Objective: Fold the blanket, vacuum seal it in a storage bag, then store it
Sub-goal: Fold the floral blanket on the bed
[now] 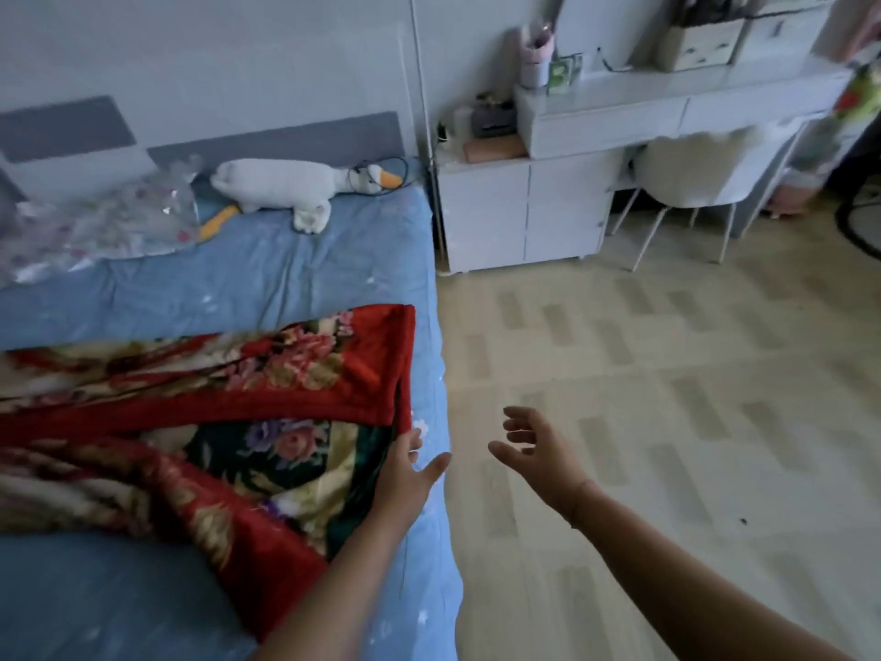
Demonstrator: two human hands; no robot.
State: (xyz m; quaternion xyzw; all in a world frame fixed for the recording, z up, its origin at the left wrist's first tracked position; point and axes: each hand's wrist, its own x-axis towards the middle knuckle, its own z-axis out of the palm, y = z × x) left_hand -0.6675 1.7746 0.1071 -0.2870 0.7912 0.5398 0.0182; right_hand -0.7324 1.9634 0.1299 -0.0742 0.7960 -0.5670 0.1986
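A red blanket [200,422] with a flower pattern lies partly folded and rumpled across the blue bed [267,279]. Its folded corner reaches the bed's right edge. My left hand [405,474] rests at that corner with fingers stretched out, fingertips touching the red edge, thumb spread over the sheet. Beyond the bed's edge, my right hand [538,446] hovers over the floor, fingers spread and loosely bent, holding nothing. A clear plastic storage bag [95,226] with a faint pattern lies crumpled at the head of the bed, far left.
A white plush goose [295,183] lies by the headboard. Right of the bed stand a white cabinet [519,212], a white desk [667,112] with boxes on it, and a fluffy white chair [691,174]. Pale tiled floor [667,398] stretches to the right.
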